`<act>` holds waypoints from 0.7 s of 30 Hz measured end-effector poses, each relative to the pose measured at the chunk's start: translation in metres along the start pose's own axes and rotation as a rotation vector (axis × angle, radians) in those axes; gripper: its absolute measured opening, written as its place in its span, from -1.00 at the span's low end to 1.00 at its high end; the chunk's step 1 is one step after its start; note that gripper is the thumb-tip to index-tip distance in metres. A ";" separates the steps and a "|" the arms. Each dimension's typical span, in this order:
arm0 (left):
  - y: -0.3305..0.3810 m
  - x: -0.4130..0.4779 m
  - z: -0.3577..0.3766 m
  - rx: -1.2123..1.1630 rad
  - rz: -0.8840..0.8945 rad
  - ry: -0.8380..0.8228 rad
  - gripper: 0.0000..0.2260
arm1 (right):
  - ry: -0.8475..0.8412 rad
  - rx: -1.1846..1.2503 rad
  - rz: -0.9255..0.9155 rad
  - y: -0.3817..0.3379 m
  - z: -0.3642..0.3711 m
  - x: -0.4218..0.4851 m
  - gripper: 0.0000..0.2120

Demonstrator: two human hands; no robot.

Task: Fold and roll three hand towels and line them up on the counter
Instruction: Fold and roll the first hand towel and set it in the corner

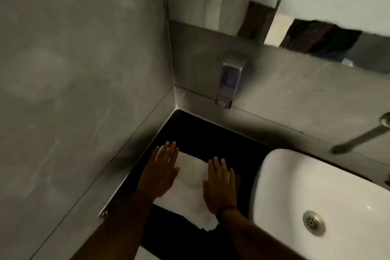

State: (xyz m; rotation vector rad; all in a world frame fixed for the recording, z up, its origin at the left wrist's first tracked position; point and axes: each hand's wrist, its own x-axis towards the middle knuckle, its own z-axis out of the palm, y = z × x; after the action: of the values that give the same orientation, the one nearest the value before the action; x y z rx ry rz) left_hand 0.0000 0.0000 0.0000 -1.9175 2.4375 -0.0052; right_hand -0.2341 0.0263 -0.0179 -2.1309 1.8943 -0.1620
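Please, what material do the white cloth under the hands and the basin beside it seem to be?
Towel: probably soft cotton cloth, matte, with creases and a limp corner. Basin: likely glazed ceramic, smooth and glossy, with light reflections and a metal drain.

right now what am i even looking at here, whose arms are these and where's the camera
There is no machine here. The one picture comes from a camera worn on a person's head, looking down at their own two bare arms. They stand at a dark counter in a bathroom corner. The left hand and right hand lie flat, fingers spread, pressing on a white towel spread on the counter. Nothing is gripped or lifted. To the right sits a white sink with a metal drain. A soap dispenser hangs on the grey wall, below a mirror. Only this one towel shows.
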 end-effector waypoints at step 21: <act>-0.043 0.017 -0.098 -0.177 0.048 -0.333 -0.79 | -0.219 0.288 0.128 0.004 -0.072 -0.026 -0.84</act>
State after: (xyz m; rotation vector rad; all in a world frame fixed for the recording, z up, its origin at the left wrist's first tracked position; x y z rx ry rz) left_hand 0.0346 -0.0292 0.0986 -1.7494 2.3210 0.5050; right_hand -0.2610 0.0414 0.0518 -1.7582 1.7547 -0.1567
